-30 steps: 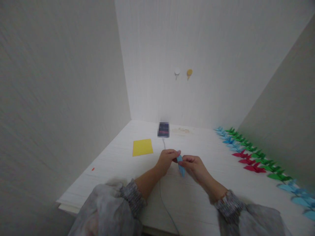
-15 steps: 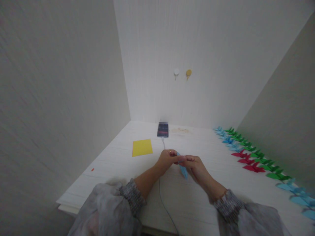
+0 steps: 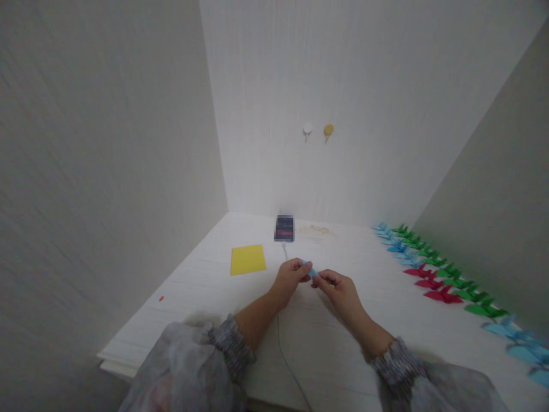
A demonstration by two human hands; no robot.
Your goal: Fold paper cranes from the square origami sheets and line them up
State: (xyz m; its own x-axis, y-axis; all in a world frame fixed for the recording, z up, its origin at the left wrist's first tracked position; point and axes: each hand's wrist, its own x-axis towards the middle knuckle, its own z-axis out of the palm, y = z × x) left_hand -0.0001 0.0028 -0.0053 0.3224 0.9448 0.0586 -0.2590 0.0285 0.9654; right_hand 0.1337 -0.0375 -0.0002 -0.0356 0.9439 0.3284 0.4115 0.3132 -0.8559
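Observation:
Both my hands meet over the middle of the white table (image 3: 206, 297). My left hand (image 3: 289, 279) and my right hand (image 3: 337, 289) pinch a small folded light-blue paper piece (image 3: 310, 269) between their fingertips. Only a short bit of the paper shows between the fingers; the rest is hidden by them. A yellow square sheet of paper (image 3: 247, 259) lies flat to the left of my left hand.
A phone (image 3: 284, 228) stands near the back wall with a cable (image 3: 283, 349) running toward me. Rows of folded paper figures in blue, green and red (image 3: 433, 280) line the table's right side. Two wall hooks (image 3: 317, 131) are mounted above. A tiny red scrap (image 3: 161, 298) lies at left.
The blue paper hung down long below my fingers before; now it is turned up and mostly covered, with both hands pinching it a little higher and farther from me.

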